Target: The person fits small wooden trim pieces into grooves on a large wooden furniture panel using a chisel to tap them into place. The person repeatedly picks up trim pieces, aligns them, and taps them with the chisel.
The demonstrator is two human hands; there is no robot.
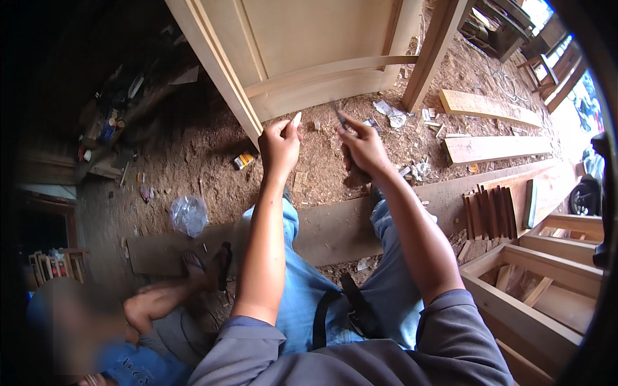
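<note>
My left hand (281,147) is closed, pinching a small white pointed piece (297,119) that sticks up past the fingertips; its exact kind is too small to tell. To its right, my right hand (365,149) wraps round a dark knife (341,118), whose narrow blade points up and away from me. Below that fist shows something dark, perhaps the handle. A gap separates the hands, and the blade does not touch the white piece. Both are held above the shavings-covered floor, before a pale wooden panelled frame (315,48) with a curved strip across it.
Cut boards (496,150) lie at the right, near a stack of brown slats (490,212) and a wooden frame (534,293). A long plank (335,231) runs under my legs. Left of me are a yellow packet (243,161), a plastic bag (188,215) and a seated person (154,321).
</note>
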